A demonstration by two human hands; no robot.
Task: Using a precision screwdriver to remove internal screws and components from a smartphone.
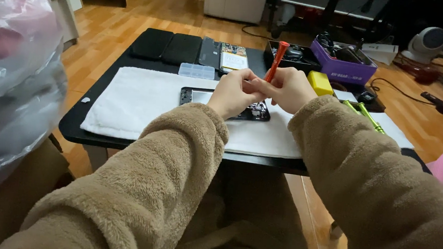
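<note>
Both hands meet above an opened phone on a white towel: the right hand has its grip pinched around an orange screwdriver, held nearly upright. The left hand has its fingertips pressed together at the tool's lower end. Behind them on the black tabletop lie a clear small-parts box and two green screwdrivers.

Just one view here, a head-worn camera sitting above and behind the person's fuzzy tan sleeves, tilted down and forward. It's close: the forearms fill the bottom half, and the left hand and right hand meet near the centre of the shot. Beyond them the low black table with its white towel runs away from the lens, with wooden plank floor at the top. No second view to overlap with.
</note>
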